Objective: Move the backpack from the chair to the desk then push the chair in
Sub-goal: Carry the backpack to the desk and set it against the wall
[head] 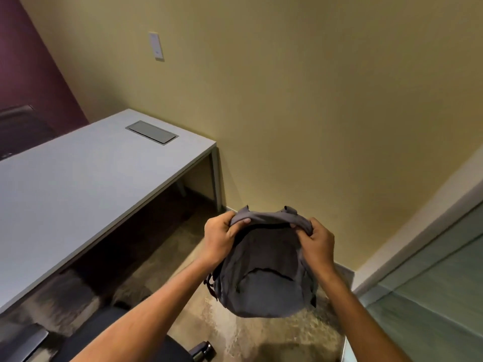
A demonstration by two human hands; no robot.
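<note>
I'd call this a small office room: a long white desk [86, 178] at nine o'clock with a flush cable hatch [151, 132] in its top, a black swivel chair [115, 335] at seven o'clock, a frosted glass partition [431, 283] at four o'clock.

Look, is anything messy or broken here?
Nothing looks broken or spilled. The backpack hangs in the air off to the right of the desk, gripped at its top by the left hand and right hand. The chair sits pulled out from the desk, not pushed in yet.
</note>
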